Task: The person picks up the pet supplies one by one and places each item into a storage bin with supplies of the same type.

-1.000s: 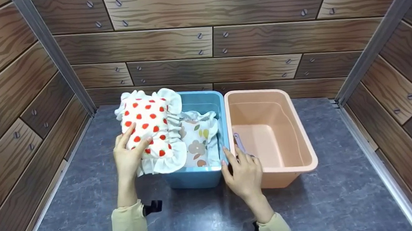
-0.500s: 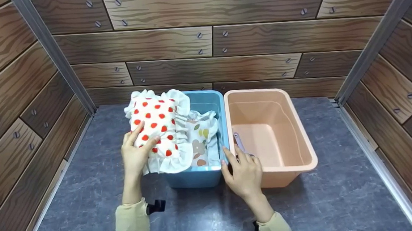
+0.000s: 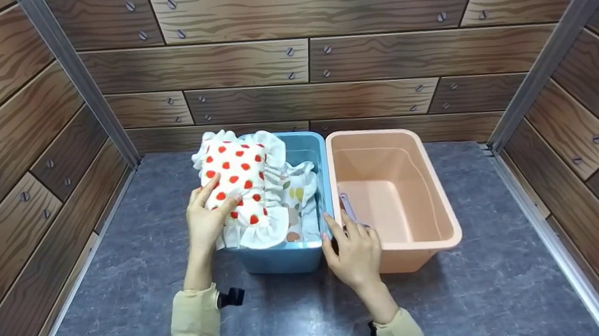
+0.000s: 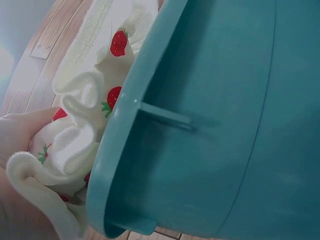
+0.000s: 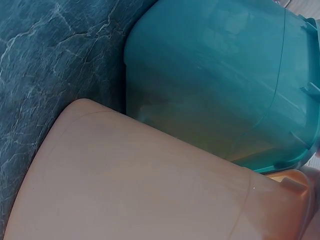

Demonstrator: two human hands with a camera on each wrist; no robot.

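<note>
A white frilled cloth (image 3: 239,167) with red strawberries, folded into a puffy rectangle, lies over the left part of the blue bin (image 3: 285,261). My left hand (image 3: 205,219) holds its near left side, thumb and fingers on top. The left wrist view shows the cloth (image 4: 75,135) bunched beside the bin's outer rim. Inside the bin, a flower-print cloth (image 3: 293,195) with pale blue frills is partly covered. My right hand (image 3: 355,251) rests at the near rims where the blue and peach bins meet, fingers extended. Its fingertips are mostly hidden in the right wrist view.
The peach bin (image 3: 411,257) stands against the blue one on its right. Inside it, by the left wall, a purple handle-like piece (image 3: 347,206) shows, partly hidden by my right hand. Wood-patterned walls (image 3: 253,105) enclose the dark marbled surface (image 3: 494,238).
My left hand has moved to the right with the strawberry cloth, which now covers more of the blue bin and the flower-print cloth. My right hand has stayed in place.
</note>
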